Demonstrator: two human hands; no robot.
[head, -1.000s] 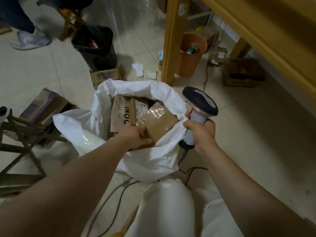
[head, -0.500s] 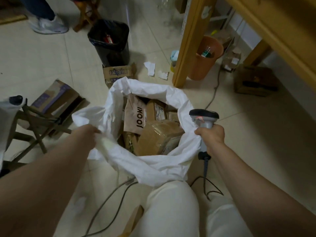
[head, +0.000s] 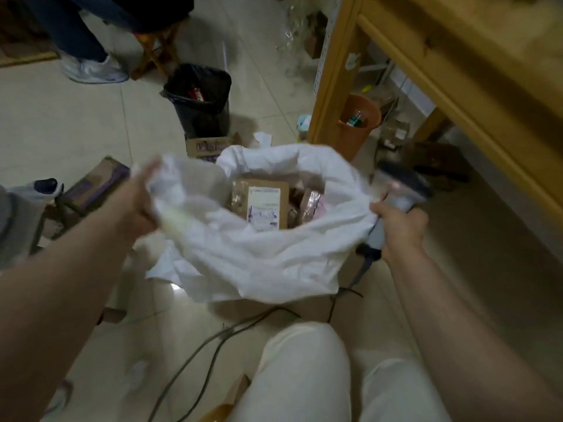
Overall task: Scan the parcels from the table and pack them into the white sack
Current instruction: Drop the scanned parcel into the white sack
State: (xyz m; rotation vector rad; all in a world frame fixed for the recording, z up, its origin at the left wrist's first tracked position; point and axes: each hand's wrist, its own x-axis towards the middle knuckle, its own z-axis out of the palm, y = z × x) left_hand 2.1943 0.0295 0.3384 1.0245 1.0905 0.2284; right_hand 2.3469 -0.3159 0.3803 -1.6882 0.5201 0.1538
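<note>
Two hands are working the mouth of the white sack [head: 259,260], which is sitting just near of the wooden table [head: 332,86] leg. Left hand [head: 137,205] is gripping the left rim, fingers curled into bunched fabric. Right hand [head: 399,226] is wrapping round the scanner [head: 402,184] handle at the right rim; can't tell if it's also pinching the sack. Brown parcels [head: 309,205] are lying inside, a labelled parcel [head: 263,205] showing its white label face up. Black bin [head: 201,99] and orange bin [head: 356,129] are standing on the far side.
</note>
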